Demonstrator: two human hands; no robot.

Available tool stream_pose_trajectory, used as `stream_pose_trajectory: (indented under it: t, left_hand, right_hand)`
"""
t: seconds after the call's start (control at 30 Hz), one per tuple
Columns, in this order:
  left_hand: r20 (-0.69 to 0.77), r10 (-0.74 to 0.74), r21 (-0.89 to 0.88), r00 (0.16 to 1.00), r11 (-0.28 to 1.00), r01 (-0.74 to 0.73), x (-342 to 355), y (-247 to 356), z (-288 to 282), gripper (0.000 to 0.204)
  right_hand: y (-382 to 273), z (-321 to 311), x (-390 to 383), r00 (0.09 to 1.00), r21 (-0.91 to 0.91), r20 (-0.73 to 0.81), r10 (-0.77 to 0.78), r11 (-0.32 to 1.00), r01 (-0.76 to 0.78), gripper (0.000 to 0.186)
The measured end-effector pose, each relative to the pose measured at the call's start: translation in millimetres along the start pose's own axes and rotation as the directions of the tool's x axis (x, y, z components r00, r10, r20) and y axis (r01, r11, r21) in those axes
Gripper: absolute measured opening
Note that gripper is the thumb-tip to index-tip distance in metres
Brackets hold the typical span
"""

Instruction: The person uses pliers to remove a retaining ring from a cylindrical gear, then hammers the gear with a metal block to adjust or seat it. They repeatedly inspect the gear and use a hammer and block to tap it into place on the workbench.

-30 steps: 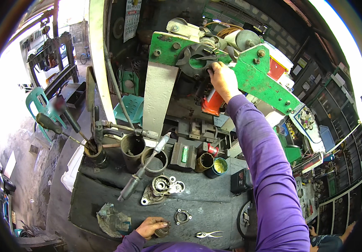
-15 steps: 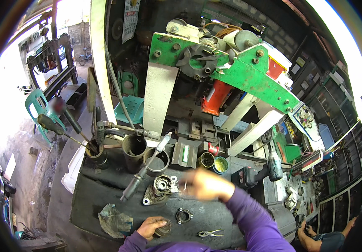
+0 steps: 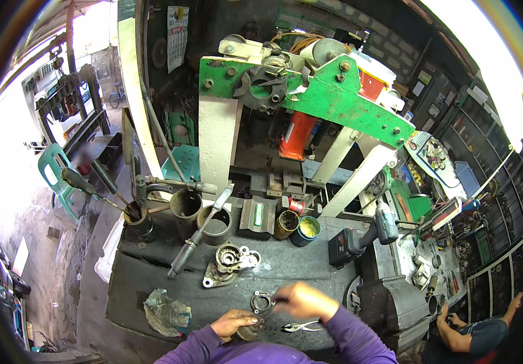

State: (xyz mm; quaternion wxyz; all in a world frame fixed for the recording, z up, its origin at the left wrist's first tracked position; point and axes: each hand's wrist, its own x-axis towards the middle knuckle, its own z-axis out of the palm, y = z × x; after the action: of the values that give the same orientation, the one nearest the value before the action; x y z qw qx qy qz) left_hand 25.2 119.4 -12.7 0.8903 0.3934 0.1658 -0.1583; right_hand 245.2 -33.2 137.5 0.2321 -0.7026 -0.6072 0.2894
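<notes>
At the bottom middle, my left hand [image 3: 230, 323] grips a dark toothed gear [image 3: 248, 332]. My right hand [image 3: 307, 302], blurred, has its fingers closed around something small and dark that I cannot make out, just right of a metal ring flange [image 3: 262, 295]. Pliers [image 3: 298, 327] lie below that hand on the dark bench top [image 3: 201, 297]. A cast metal housing [image 3: 231, 265] rests further back, with a long cylindrical tool [image 3: 188, 255] slanting over a can to its left. A crumpled rag [image 3: 163, 313] is at the bench's left.
Cans [image 3: 214, 223] and a drill [image 3: 382, 227] stand on the bench. A green-and-white press frame [image 3: 346, 106] rises behind it, with a dark slotted disc [image 3: 246, 91]. A plastic chair [image 3: 55, 164] is at left, another person [image 3: 467, 340] at lower right.
My right hand has come down from the disc on the press frame to beside the ring flange and gear. My left hand has shifted slightly right with the gear. The drill is now uncovered.
</notes>
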Motion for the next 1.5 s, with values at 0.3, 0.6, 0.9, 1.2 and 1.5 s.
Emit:
stream_pose_trajectory:
  t: [0.3, 0.6, 0.9, 1.2, 1.5]
  left_hand:
    - [-0.183, -0.014, -0.067, 0.983, 0.998, 0.002, -36, -3, -31, 0.028]
    - [-0.256, 0.032, -0.194, 0.966, 0.977, -0.083, -31, -15, -43, 0.029]
    - [-0.286, -0.011, -0.232, 0.958, 0.971, -0.058, -23, -12, -49, 0.031]
    - [-0.22, 0.032, -0.231, 0.975, 0.969, -0.084, -16, 1, -40, 0.031]
    - [-0.287, 0.039, -0.305, 0.957, 0.943, -0.13, -25, 11, -24, 0.037]
  right_hand:
    - [3, -198, 147, 0.527, -0.579, -0.697, -0.487, 0.815, -0.012, 0.018]
    - [38, -265, 295, 0.435, -0.672, -0.718, -0.544, 0.704, -0.23, 0.019]
    - [56, -267, 311, 0.341, -0.651, -0.755, -0.56, 0.704, -0.284, 0.021]
    - [46, -260, 303, 0.316, -0.587, -0.801, -0.508, 0.768, -0.254, 0.028]
    - [35, -51, 109, 0.623, -0.096, -0.78, -0.052, 0.995, -0.038, 0.018]
